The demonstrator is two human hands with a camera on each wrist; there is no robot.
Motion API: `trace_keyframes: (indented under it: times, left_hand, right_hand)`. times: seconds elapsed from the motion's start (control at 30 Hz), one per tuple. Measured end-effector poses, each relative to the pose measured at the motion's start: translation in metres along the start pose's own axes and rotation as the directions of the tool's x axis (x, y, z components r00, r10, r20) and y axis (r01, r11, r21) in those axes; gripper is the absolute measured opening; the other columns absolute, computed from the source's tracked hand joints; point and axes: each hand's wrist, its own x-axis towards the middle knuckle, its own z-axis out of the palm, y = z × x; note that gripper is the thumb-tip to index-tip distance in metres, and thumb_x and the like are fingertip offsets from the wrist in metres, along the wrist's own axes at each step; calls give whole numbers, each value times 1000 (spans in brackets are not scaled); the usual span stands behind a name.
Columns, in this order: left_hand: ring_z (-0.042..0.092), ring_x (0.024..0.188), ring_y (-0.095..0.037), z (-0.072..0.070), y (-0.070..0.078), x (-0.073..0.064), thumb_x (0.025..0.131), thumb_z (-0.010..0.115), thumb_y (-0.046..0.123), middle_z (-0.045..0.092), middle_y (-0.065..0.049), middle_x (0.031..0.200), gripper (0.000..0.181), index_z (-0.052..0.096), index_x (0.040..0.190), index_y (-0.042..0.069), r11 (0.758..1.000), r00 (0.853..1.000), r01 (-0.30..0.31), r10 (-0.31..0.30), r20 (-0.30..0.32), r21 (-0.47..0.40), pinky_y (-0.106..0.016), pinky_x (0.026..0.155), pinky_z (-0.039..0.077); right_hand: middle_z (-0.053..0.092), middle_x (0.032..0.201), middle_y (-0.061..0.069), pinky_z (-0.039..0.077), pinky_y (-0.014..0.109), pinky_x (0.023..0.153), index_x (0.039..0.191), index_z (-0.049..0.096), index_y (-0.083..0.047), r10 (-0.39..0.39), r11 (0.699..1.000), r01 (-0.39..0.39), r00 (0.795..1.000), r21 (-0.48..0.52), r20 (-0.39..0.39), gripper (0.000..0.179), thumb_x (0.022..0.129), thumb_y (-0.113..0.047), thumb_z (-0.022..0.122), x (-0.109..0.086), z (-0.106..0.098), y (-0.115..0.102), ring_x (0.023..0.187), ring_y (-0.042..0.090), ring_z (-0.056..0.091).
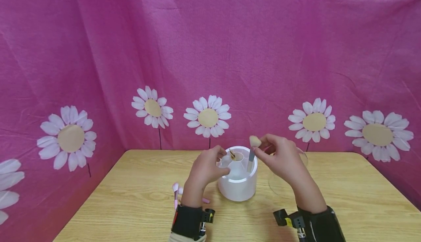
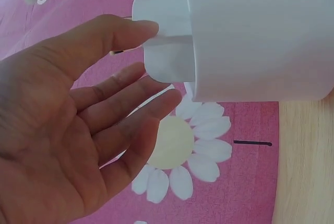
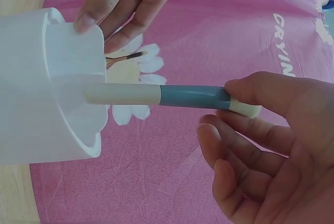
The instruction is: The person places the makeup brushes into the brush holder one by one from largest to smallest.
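The right hand (image 1: 279, 158) is pinching a blue and white brush (image 3: 193, 96) near its hairy end. The brush is pointing its pale hairs up, and its white handle end is reaching down into the right side of a round white holder (image 1: 237, 191). I cannot tell if that end is touching the bottom.

The left hand (image 1: 205, 163) is resting its thumb by the left edge of the holder. Its fingers are bending loosely and gripping nothing. I cannot tell if the thumb is touching the edge.

A thin brush (image 3: 125, 57) with a dark tip is standing in the middle part of the holder. The holder is sitting on a wooden table (image 1: 141, 183). Some pink brushes (image 1: 175, 190) are lying on the near left, partly hiding behind the left arm. A clear round thing (image 1: 276, 185) is sitting on the right, partly behind the right arm. On the far side, a pink cloth (image 1: 246, 52) is hanging, showing big white flowers (image 1: 208, 117).
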Motion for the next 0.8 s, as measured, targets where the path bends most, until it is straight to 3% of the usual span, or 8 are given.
trace_keyframes:
  times: [0.8]
  left_hand:
    - [65, 111, -27, 3, -4, 2, 85, 76, 8, 68, -8, 127, 41, 64, 125, 10, 1000, 999, 18, -17, 36, -5, -45, 91, 54]
  right_hand:
    - [72, 83, 4, 52, 32, 63, 93, 74, -6, -45, 997, 47, 998, -54, 45, 10, 88, -14, 79, 3, 12, 2, 73, 19, 64]
